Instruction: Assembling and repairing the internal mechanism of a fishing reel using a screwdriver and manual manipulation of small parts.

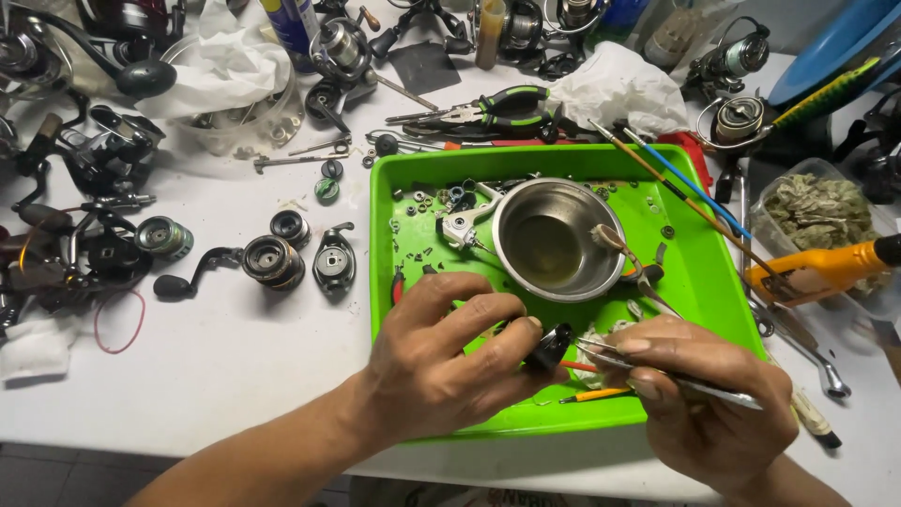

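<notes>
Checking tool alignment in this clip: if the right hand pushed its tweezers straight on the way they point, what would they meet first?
Most likely the small black part pinched in the left hand; the tweezers in the right hand already point at it, tips nearly touching, though depth is unclear.

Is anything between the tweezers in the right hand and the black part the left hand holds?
Nothing visible. The tweezers in the right hand point straight at the black part pinched by the left hand, tips close beside it over the green tray.

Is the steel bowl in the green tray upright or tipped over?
Upright: the bowl sits in the tray with its open mouth up, inside visible.
</notes>
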